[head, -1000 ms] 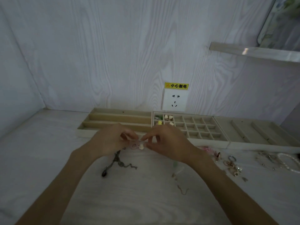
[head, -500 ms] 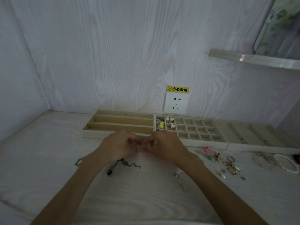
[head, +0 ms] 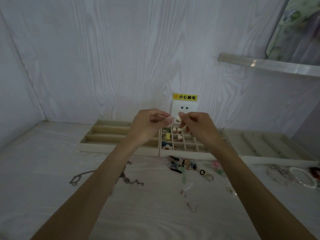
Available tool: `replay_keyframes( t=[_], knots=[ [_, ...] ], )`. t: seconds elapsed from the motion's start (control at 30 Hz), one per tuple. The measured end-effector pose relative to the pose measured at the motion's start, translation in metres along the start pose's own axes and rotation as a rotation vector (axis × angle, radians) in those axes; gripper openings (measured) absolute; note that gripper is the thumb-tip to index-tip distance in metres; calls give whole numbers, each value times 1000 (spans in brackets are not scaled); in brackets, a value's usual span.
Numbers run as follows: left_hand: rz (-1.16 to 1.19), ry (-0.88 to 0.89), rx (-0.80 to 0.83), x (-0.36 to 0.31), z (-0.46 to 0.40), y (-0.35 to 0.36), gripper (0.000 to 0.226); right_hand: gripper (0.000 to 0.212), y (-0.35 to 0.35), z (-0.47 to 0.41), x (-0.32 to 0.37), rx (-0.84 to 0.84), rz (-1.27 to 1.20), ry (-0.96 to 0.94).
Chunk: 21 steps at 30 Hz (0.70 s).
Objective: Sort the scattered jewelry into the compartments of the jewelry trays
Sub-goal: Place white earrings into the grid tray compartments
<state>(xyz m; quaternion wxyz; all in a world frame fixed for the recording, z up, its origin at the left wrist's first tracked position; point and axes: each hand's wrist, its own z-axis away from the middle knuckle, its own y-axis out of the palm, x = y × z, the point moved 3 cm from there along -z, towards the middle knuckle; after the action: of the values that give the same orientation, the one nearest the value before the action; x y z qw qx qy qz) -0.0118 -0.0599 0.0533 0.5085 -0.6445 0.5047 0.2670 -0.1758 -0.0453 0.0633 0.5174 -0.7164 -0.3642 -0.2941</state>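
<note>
From the head camera, both hands are raised above the jewelry trays, fingertips nearly meeting in front of the wall socket [head: 184,109]. The left hand [head: 149,124] pinches a thin pale pin-like piece [head: 164,116] between thumb and forefinger, its other fingers curled in. The right hand [head: 199,125] pinches a small cream heart-shaped earring [head: 178,119] — held just beside the left fingertips, above the grid tray's far left corner. Whether pin and heart are joined cannot be told.

Three beige trays stand in a row against the wall on the pale wood-grain surface [head: 52,170]. The left tray [head: 107,135] has long horizontal slots. The middle grid tray [head: 188,146] holds several cream hearts [head: 177,129], a yellow piece [head: 167,136] and a flower-shaped piece [head: 166,146] in its left compartments. The right tray [head: 270,146] has slanted long slots.

In front of the trays lies scattered jewelry: a dark chain [head: 128,179] partly under the left forearm, a cluster of coloured charms [head: 180,165], a black round charm with a ring [head: 205,174], a pink piece [head: 216,164], small hooks [head: 192,207] nearer the camera — and a pearl bracelet [head: 303,177] far right. A yellow warning label [head: 185,97] sits above the socket.
</note>
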Motion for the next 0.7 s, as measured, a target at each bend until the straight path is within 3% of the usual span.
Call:
replay_keyframes(
  t=[0.1, 0.23, 0.7],
  knots=[
    [-72, -3, 56, 5, -20, 18, 9, 28, -10, -8, -15, -73, -8, 40],
    [-327, -21, 186, 18, -34, 37, 18, 30, -9, -12, -36, -88, 177, 47],
    [-598, -47, 229, 32, -39, 57, 19, 16, 2, -27, -67, 0, 208, 2]
  ],
)
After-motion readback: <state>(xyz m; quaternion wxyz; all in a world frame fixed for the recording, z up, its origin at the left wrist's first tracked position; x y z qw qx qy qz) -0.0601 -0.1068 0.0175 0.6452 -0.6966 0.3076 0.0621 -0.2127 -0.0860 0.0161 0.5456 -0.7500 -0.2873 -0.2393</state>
